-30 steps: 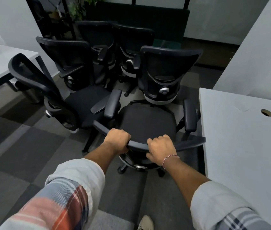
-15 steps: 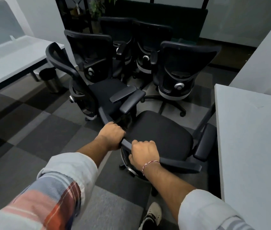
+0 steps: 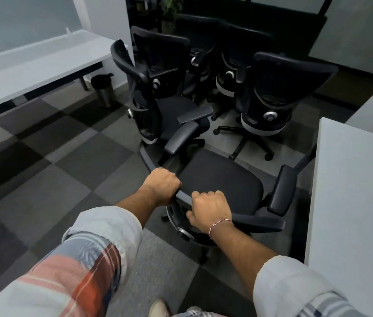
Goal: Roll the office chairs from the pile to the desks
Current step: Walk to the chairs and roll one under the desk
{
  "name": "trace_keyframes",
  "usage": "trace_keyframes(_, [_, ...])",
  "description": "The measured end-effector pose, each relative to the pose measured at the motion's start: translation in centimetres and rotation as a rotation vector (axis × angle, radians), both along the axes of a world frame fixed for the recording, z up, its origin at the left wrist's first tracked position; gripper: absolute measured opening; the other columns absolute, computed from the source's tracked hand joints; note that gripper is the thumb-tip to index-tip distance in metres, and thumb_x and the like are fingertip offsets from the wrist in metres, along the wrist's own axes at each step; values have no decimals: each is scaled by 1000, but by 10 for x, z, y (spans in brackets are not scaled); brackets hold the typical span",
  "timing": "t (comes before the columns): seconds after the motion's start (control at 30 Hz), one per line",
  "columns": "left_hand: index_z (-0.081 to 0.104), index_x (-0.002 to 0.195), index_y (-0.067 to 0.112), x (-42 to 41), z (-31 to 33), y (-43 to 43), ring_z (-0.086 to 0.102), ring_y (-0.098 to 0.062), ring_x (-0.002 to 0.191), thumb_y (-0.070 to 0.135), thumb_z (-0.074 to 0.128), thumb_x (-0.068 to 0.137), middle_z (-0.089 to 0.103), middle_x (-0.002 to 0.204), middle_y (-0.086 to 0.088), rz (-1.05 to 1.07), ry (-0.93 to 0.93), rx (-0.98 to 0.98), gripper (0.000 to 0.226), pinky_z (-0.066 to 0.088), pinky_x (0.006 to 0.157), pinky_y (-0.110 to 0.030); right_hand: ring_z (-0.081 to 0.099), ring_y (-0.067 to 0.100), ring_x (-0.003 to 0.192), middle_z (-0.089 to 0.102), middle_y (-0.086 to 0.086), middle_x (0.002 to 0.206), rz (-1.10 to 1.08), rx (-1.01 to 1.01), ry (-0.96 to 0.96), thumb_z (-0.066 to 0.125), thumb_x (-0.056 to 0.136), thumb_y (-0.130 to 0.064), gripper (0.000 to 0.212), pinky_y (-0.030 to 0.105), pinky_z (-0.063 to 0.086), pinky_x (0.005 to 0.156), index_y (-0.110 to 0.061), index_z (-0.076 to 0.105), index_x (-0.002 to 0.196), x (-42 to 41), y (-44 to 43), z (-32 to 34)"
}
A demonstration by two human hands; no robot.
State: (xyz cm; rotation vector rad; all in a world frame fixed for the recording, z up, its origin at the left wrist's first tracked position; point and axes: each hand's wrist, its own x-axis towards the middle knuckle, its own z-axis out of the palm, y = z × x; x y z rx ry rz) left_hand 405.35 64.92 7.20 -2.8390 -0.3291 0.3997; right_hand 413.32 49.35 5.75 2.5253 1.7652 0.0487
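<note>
Two hands on one chair [image 3: 222, 179] at its backrest rim: left hand [image 3: 161, 187] curled round it, right hand [image 3: 210, 208] likewise, just beside. Chair near, pile [image 3: 267, 92] far behind, right desk [image 3: 354, 213] just beside. Probably mid-roll; next, steer chair toward desk, minding armrest [image 3: 281, 191].

Shirt [image 3: 66, 282]: plaid, pale grey-white ground, checks in red-orange, pink and blue-grey. Left sleeve [image 3: 103, 225] rolled back to mid-forearm, plain pale lining at the turned cuff. Right sleeve [image 3: 293, 282] rolled the same way; blue-grey stripes show further up the arm. Right wrist: thin red-and-white thread bracelet [image 3: 221, 224]. Left hand [image 3: 162, 187], right hand [image 3: 210, 210] bare. One light-coloured shoe [image 3: 158, 308], blurred, toe only seen.
</note>
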Motion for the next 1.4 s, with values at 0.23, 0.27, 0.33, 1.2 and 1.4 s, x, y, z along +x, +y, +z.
trace_keyframes(0.23, [55,76,25,-38,5,-47,69,-24,81,37,60,85,70,85,1,134,0,-6,15,45,63,-29,62,29,84,68,7,91,219,-5,-50,54,87,-45,29,38,28,70,-17,52,93,-3,-28,-1])
trace_keyframes(0.27, [56,77,25,-43,6,-51,69,-25,81,37,60,85,70,85,1,149,-4,-6,15,43,62,-29,62,29,84,68,7,90,254,-2,-49,55,86,-44,29,38,28,70,-16,52,93,-3,-29,-1])
trace_keyframes(0.33, [53,76,25,-54,7,-63,69,-25,80,37,60,84,70,85,0,192,-3,-3,16,43,61,-29,62,30,82,68,8,88,336,5,-52,57,84,-45,30,38,28,69,-16,54,91,-3,-32,-1])
trace_keyframes(1.2, [53,72,22,-289,7,-136,56,-25,64,55,60,70,65,75,0,932,-59,-30,34,38,57,-30,63,27,90,64,2,97,1158,-44,-39,54,79,-69,50,37,37,69,-22,54,99,-136,53,-8])
trace_keyframes(1.4, [44,78,23,-348,-16,-163,58,-22,80,60,57,72,57,81,4,1114,-234,-72,40,39,60,-32,63,27,84,64,1,90,1337,-82,-44,53,79,-69,50,35,34,64,-21,54,92,-194,73,-7])
